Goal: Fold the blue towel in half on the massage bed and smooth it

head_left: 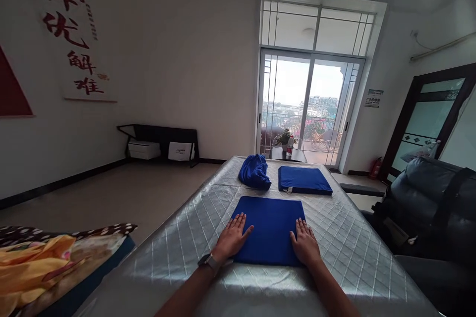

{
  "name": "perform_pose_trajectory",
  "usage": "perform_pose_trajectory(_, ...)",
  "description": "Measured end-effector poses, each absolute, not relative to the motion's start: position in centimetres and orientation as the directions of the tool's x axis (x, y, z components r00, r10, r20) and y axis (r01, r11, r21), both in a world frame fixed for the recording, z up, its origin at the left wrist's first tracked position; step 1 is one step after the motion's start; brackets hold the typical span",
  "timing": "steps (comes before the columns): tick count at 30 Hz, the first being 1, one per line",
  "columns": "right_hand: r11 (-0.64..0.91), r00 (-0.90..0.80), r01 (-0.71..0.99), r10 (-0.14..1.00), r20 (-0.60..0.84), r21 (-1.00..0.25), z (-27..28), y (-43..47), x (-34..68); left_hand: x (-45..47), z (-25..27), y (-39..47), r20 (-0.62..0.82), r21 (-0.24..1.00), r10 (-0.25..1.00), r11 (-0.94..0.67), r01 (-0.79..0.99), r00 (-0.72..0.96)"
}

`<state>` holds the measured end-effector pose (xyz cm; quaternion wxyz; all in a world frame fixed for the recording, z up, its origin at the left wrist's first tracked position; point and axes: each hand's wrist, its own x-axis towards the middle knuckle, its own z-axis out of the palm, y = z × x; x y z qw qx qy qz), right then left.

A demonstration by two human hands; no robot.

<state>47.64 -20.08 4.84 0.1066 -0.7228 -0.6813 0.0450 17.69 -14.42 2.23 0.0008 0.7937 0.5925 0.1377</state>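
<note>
A blue folded cloth point(269, 230) lies flat on the quilted silver table cover point(186, 237) in front of me. My left hand point(233, 235) rests flat on its left edge, fingers stretched out. On its right edge lies my right hand point(305, 242), also flat with the fingers extended. Neither hand grasps anything. Beyond the flat cloth, to the left, sits a crumpled blue cloth point(255, 172). To the right of that is a neat stack of folded blue cloth point(304, 180) with a small white tag at its front edge.
Colourful bedding point(44, 267) is at the lower left. A black sofa point(435, 203) stands close along the right side. Past the table's far end, a small table point(297, 156) holds a potted plant point(284, 138) and a bottle point(289, 146), before glass sliding doors point(284, 89).
</note>
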Motion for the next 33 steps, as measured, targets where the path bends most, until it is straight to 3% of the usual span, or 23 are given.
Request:
perform_pose_trajectory(5,-0.045,0.062,0.979,0.995,0.082,-0.198,4.7,-20.0,47.7,14.3,1.5,-14.7,0.247,0.177,0.947,-0.252,0.952,0.205)
perform_pose_trajectory(33,-0.048,0.065,0.987,0.992,0.104,-0.156,5.9,-22.6,47.5,15.0,2.5,-15.7,0.275,0.141,0.941,-0.24,0.96,0.195)
